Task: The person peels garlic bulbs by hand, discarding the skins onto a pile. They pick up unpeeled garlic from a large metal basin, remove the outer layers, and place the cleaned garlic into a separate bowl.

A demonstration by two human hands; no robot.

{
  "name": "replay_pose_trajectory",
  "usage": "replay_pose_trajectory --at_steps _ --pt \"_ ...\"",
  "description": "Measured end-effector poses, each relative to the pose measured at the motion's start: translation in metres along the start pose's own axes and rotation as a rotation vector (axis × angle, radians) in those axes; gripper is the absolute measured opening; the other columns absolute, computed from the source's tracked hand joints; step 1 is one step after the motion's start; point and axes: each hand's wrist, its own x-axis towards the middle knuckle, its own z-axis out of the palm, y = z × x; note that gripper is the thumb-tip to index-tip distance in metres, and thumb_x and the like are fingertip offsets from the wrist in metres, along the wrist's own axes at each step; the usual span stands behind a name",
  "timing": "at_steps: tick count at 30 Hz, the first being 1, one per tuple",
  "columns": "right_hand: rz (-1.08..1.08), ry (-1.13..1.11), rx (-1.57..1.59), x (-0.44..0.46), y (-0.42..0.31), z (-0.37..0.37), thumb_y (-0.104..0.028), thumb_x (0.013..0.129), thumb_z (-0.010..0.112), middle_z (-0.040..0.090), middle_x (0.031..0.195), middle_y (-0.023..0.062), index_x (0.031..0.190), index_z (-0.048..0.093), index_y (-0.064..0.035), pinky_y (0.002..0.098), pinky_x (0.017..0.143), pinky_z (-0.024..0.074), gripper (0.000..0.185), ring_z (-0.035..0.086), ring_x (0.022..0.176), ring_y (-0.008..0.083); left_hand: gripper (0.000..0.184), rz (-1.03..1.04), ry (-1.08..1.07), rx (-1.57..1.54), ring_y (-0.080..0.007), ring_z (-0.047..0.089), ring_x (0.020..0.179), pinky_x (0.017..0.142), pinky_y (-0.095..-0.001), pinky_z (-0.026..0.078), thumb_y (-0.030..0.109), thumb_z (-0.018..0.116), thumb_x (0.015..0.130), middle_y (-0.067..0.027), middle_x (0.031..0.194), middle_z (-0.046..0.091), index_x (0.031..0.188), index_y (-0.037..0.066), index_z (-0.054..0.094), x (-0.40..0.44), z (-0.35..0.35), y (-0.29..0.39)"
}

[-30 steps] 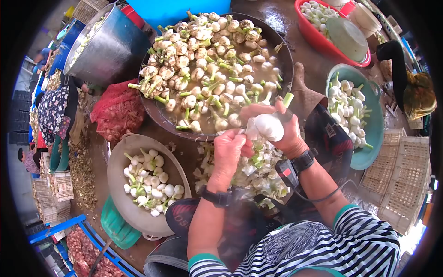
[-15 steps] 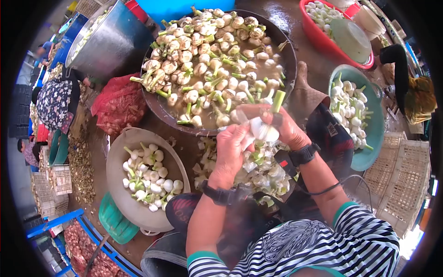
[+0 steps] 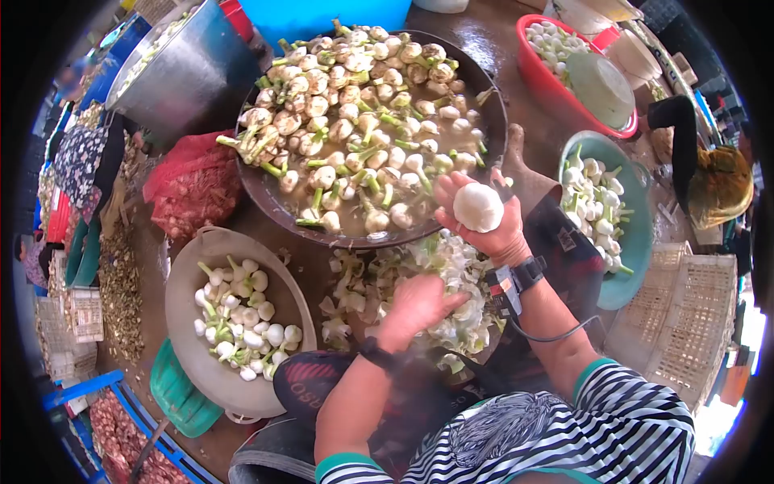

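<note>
A peeled white garlic bulb (image 3: 478,207) rests in the upturned palm of my right hand (image 3: 501,235), fingers partly curled around it. Something small and dark shows by those fingers, too unclear to name. My left hand (image 3: 415,310) is smeared by motion over a heap of garlic peelings (image 3: 451,278) between my legs; whether it holds anything is hidden. Beyond both hands stands a wide dark pan (image 3: 322,236) of brownish water, full of garlic bulbs with green stems (image 3: 347,129).
To the left, a grey basin (image 3: 184,298) holds cleaned bulbs; a green basin (image 3: 637,266) at right holds more. A red net sack (image 3: 193,181), a metal pot (image 3: 189,81), a red tub (image 3: 564,105) and wicker baskets (image 3: 677,310) stand around. Another person (image 3: 81,161) is at far left.
My left hand has left the bulb and moved down to the peelings. My right hand has turned palm up with the bulb, whose green stem no longer shows.
</note>
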Motion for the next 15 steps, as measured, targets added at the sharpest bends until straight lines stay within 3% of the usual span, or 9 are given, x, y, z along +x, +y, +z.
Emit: replay_pose_trajectory --at_steps 1,5,6,7,9,11,13,15 --pt "0.043 0.052 0.053 0.005 0.001 -0.001 -0.051 0.092 0.035 0.052 0.124 0.0185 0.12 0.053 0.0004 0.0501 0.09 0.0418 0.061 0.05 0.112 0.0354 0.048 -0.006 -0.022 0.009 -0.0373 0.062 0.069 0.065 -0.0429 0.049 0.046 0.058 0.079 -0.0203 0.066 0.062 0.069 -0.001 0.063 -0.001 -0.007 0.002" --pt "0.162 0.018 0.039 0.031 0.026 0.016 -0.048 0.092 0.038 0.057 0.116 0.0174 0.114 0.055 0.0011 0.0429 0.072 0.0454 0.056 0.055 0.095 0.0315 0.039 -0.117 0.164 -0.27 -0.0287 0.062 0.056 0.06 -0.0398 0.049 0.035 0.058 0.078 -0.016 0.057 0.06 0.065 -0.001 0.062 0.001 -0.01 -0.008" --pt "0.167 -0.037 -0.006 0.038 0.032 0.018 -0.05 0.092 0.037 0.055 0.119 0.0187 0.115 0.052 0.0028 0.044 0.075 0.0476 0.06 0.056 0.099 0.0319 0.035 -0.129 0.158 -0.338 -0.0204 0.06 0.051 0.054 -0.0342 0.048 0.031 0.057 0.082 -0.0118 0.056 0.061 0.069 -0.001 0.062 0.002 -0.011 -0.013" --pt "0.17 -0.094 -0.054 0.044 0.038 0.018 -0.052 0.092 0.036 0.054 0.121 0.0199 0.117 0.05 0.0045 0.0451 0.078 0.0499 0.063 0.058 0.102 0.0323 0.034 -0.194 0.241 -0.515 -0.0194 0.06 0.051 0.052 -0.0325 0.048 0.03 0.056 0.084 -0.0111 0.058 0.062 0.072 -0.001 0.062 0.003 -0.01 -0.018" --pt "-0.048 -0.231 -0.418 0.046 0.048 0.027 -0.054 0.092 0.034 0.052 0.124 0.0209 0.119 0.049 0.0065 0.0441 0.086 0.0469 0.068 0.055 0.108 0.0327 0.031 -0.32 0.403 -0.876 -0.0173 0.06 0.051 0.05 -0.0291 0.047 0.028 0.054 0.087 -0.0097 0.061 0.063 0.079 -0.001 0.063 0.004 -0.013 -0.021" --pt "-0.132 -0.308 -0.643 0.042 0.048 0.031 -0.056 0.091 0.035 0.05 0.127 0.0214 0.121 0.048 0.0082 0.0417 0.093 0.0433 0.072 0.053 0.113 0.0319 0.032 -0.391 0.568 -1.389 -0.0187 0.062 0.055 0.054 -0.0295 0.053 0.027 0.054 0.089 -0.0119 0.075 0.064 0.104 -0.001 0.057 -0.005 -0.037 -0.019" --pt "-0.067 -0.34 -0.732 0.039 0.039 0.028 -0.057 0.089 0.038 0.049 0.13 0.0215 0.123 0.047 0.0098 0.0379 0.099 0.0391 0.075 0.049 0.119 0.0299 0.038 -0.281 0.358 -1.717 -0.0188 0.065 0.07 0.061 -0.0296 0.055 0.03 0.055 0.089 -0.0119 0.087 0.064 0.111 -0.001 0.055 -0.011 -0.052 -0.026" --pt "-0.095 -0.371 -1.085 0.03 0.042 0.039 -0.044 0.087 0.049 0.056 0.119 0.0163 0.116 0.056 0.0058 0.0316 0.091 0.0428 0.059 0.055 0.105 0.0212 0.036 -0.123 0.412 -1.693 -0.0184 0.064 0.08 0.066 -0.0298 0.055 0.024 0.057 0.088 -0.0111 0.095 0.063 0.114 -0.001 0.054 -0.01 -0.049 -0.017"
